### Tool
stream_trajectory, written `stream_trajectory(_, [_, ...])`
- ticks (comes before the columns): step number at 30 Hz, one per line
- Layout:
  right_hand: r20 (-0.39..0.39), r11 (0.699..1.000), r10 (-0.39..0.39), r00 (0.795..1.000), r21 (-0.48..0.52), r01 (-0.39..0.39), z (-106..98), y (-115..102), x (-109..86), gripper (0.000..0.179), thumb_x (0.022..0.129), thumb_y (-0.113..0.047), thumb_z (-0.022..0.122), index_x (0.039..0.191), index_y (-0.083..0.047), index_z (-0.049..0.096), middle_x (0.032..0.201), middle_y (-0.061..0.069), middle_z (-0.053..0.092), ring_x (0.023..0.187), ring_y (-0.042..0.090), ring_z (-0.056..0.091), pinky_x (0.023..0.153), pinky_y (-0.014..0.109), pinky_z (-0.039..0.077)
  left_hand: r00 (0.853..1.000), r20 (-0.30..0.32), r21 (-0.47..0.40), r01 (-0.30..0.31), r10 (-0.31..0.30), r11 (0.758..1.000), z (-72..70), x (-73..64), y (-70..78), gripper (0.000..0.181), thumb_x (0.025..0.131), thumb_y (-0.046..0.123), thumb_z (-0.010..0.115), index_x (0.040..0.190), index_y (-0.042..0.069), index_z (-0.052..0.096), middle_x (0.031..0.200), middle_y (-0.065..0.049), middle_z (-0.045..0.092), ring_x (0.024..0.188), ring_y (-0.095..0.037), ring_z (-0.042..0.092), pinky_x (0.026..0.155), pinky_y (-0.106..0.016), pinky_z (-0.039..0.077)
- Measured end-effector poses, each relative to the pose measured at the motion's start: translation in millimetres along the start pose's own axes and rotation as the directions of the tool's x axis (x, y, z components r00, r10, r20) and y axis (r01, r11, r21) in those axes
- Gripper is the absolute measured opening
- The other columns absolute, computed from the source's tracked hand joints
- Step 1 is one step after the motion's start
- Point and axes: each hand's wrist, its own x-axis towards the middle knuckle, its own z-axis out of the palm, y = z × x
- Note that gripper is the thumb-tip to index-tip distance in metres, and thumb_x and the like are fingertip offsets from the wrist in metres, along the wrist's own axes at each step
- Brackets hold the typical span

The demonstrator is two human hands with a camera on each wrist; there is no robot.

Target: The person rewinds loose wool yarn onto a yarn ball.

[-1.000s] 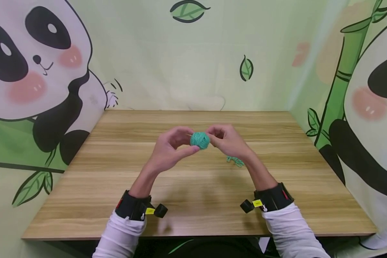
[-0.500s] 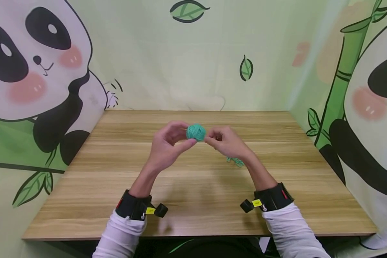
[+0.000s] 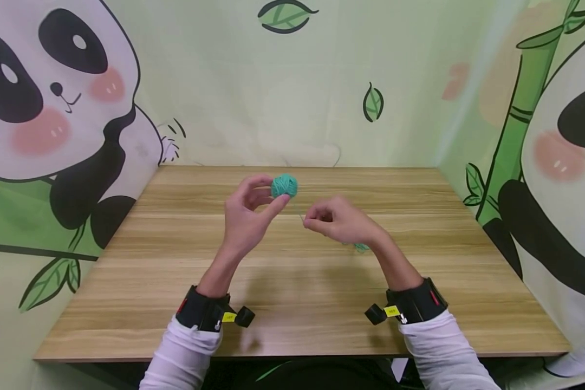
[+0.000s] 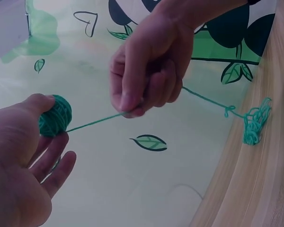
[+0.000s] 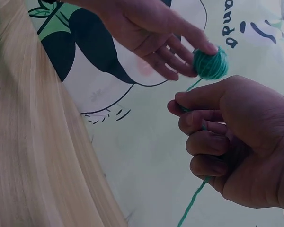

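Head view: I have the ball of teal yarn (image 3: 284,186) raised above the tabletop (image 3: 297,336), gripped between the thumb and fingertips of my left hand (image 3: 248,216). In the left wrist view, my lower fingers stand loosely spread just below the ball. My right hand (image 3: 340,221) is near the ball, to its right and closer to me, with thumb and forefinger pinching the yarn strand (image 4: 95,122) and the other fingers curled in. The strand runs taut from the ball to that pinch. In the right wrist view it passes through my curled fingers and comes out past the little finger. From there, in the left wrist view, it stretches away from the ball, with a small loop in it, to a loose tangle of yarn (image 4: 255,120). That tangle lies on the tabletop, lower than the ball and well apart from it; from my head, my right wrist partly covers it. Beyond the ball rises a pale green wall (image 3: 312,97) printed with leaves, and a big cartoon panda (image 3: 73,97) shows to the ball's left.
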Motion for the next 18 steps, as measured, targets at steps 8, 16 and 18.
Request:
stream_trajectory(8, [0.062, 0.995, -0.061, 0.996, 0.086, 0.056, -4.2, -18.8, -3.9, 0.013, 0.102, -0.015, 0.066, 0.096, -0.009, 0.075, 0.064, -0.003, 0.048, 0.053, 0.010, 0.039, 0.049, 0.020, 0.033, 1.000, -0.016, 0.051, 0.004, -0.003, 0.999, 0.5, -0.7, -2.7, 0.034, 0.084, -0.009, 0.079, 0.114, -0.013, 0.064, 0.107, -0.024, 0.070, 0.090, -0.037, 0.072, 0.076, -0.052, 0.061])
stream_trajectory(16, [0.048, 0.984, -0.099, 0.994, 0.153, 0.090, -10.8, -34.4, -7.9, 0.011, 0.103, -0.014, 0.065, 0.099, -0.008, 0.074, 0.066, -0.001, 0.051, 0.054, 0.013, 0.041, 0.050, 0.020, 0.035, 0.999, 0.041, 0.102, 0.027, -0.032, 0.994, 0.8, -3.2, -3.9, 0.035, 0.084, -0.005, 0.081, 0.116, -0.010, 0.067, 0.105, -0.022, 0.072, 0.092, -0.033, 0.072, 0.077, -0.054, 0.061])
stream_trajectory(18, [0.024, 0.979, -0.109, 0.994, 0.173, 0.103, -12.0, -36.2, -8.7, 0.011, 0.102, -0.012, 0.065, 0.101, -0.006, 0.074, 0.068, 0.000, 0.052, 0.056, 0.014, 0.042, 0.051, 0.020, 0.037, 0.997, 0.064, 0.116, 0.026, -0.033, 0.993, 1.2, -3.9, -3.2, 0.035, 0.084, -0.005, 0.081, 0.116, -0.010, 0.067, 0.106, -0.022, 0.072, 0.093, -0.033, 0.072, 0.078, -0.053, 0.061])
